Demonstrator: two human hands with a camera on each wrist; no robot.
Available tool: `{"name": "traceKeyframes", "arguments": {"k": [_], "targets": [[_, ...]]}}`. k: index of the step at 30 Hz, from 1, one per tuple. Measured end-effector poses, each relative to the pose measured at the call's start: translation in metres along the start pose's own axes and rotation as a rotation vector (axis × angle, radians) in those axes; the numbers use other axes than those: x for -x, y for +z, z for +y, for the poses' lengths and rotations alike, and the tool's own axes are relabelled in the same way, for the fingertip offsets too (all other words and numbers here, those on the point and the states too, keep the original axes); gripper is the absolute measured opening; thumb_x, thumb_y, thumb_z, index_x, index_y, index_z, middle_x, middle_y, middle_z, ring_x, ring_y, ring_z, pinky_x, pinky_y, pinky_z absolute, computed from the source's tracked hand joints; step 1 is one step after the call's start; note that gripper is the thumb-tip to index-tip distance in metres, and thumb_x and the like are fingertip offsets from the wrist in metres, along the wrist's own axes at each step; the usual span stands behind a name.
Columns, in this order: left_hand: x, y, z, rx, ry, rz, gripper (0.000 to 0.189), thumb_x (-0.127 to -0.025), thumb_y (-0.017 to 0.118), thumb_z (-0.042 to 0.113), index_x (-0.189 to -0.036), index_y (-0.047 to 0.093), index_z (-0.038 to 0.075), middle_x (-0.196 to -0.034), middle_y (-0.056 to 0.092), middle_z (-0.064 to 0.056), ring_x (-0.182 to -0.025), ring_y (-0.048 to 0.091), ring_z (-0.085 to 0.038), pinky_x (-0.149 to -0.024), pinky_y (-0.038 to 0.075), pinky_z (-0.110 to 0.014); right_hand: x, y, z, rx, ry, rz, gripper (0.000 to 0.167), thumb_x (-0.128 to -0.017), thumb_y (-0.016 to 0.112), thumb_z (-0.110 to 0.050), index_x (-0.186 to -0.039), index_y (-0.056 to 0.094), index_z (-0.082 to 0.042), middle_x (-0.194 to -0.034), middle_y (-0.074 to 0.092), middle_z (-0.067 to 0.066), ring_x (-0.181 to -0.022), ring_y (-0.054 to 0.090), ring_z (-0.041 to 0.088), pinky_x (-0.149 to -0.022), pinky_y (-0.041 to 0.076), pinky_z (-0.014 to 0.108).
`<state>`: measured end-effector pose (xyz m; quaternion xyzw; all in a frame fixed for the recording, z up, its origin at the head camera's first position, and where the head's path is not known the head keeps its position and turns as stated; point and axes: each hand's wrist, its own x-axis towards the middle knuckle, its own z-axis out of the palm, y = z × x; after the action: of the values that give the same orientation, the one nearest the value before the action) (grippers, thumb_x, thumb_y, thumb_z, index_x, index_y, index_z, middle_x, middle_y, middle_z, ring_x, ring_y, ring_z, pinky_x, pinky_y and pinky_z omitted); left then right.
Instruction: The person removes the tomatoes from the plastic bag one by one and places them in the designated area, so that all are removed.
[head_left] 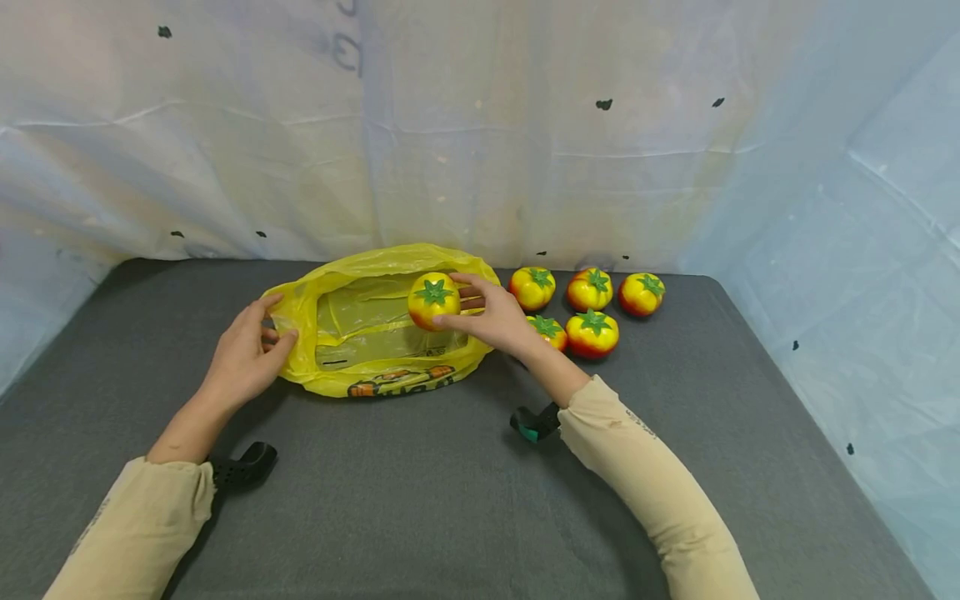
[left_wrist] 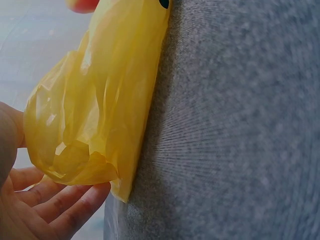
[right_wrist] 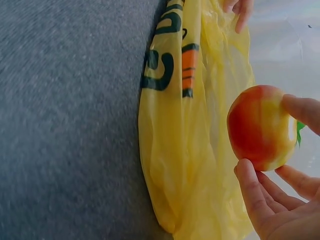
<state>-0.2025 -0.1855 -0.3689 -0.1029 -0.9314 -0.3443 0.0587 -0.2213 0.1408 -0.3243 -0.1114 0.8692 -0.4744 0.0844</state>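
Note:
A yellow plastic bag (head_left: 397,377) lies on the table with its mouth spread wide and its rim folded outward. At its left end my left hand (head_left: 243,354) grips the rim, thumb and fingertips on the yellow film; the left wrist view shows the fingers (left_wrist: 80,207) against the outside of the bag. Over the bag's mouth, my right hand (head_left: 491,312) holds a red-and-yellow tomato (head_left: 431,304) between thumb and fingertips, its green star-shaped top facing the head camera. In the right wrist view the tomato (right_wrist: 260,130) shows a smooth red-orange side.
Right of the bag sit several more tomatoes (head_left: 592,335), one partly hidden behind my right wrist. The dark grey table (head_left: 420,500) ends at a whitish sheet wall (head_left: 480,150) at the back, with another sheet (head_left: 862,292) along the right.

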Motion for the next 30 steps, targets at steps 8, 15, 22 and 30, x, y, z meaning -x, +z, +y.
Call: {"name": "traceKeyframes", "arguments": {"k": [8,15,22,30], "targets": [[0.000,-0.001,-0.001,0.006,0.002,-0.007,0.059,-0.098,0.048,0.018,-0.146,0.026,-0.007,-0.125,0.040,-0.034,-0.091,0.055,-0.039,-0.063,0.047,-0.040,0.002,-0.010,0.005,-0.007,-0.004,0.012,0.070,-0.084,0.074,-0.030,-0.145,0.042,-0.015,-0.137,0.051,0.011,-0.121,0.054,0.029,-0.099,0.046,0.041],[0.000,0.000,-0.001,0.002,-0.009,-0.008,0.059,-0.099,0.048,0.019,-0.147,0.025,-0.006,-0.126,0.040,-0.034,-0.091,0.054,-0.038,-0.063,0.047,-0.041,0.004,-0.019,0.008,-0.001,0.013,0.035,0.072,-0.084,0.074,-0.032,-0.145,0.040,-0.016,-0.139,0.049,0.011,-0.123,0.052,0.029,-0.099,0.045,0.042],[0.000,0.000,-0.002,0.000,0.002,-0.005,0.058,-0.099,0.048,0.019,-0.146,0.026,-0.007,-0.126,0.040,-0.035,-0.092,0.055,-0.039,-0.063,0.047,-0.042,0.009,-0.031,0.009,-0.008,0.022,0.059,0.071,-0.084,0.074,-0.033,-0.145,0.041,-0.019,-0.138,0.049,0.010,-0.124,0.051,0.029,-0.099,0.045,0.043],[0.000,-0.001,-0.001,0.000,-0.002,-0.013,0.059,-0.099,0.048,0.020,-0.147,0.026,-0.007,-0.126,0.040,-0.034,-0.092,0.054,-0.039,-0.063,0.047,-0.042,0.011,-0.046,0.008,-0.019,0.012,0.097,0.069,-0.085,0.072,-0.035,-0.145,0.041,-0.020,-0.140,0.050,0.007,-0.123,0.052,0.027,-0.097,0.046,0.043]]}}
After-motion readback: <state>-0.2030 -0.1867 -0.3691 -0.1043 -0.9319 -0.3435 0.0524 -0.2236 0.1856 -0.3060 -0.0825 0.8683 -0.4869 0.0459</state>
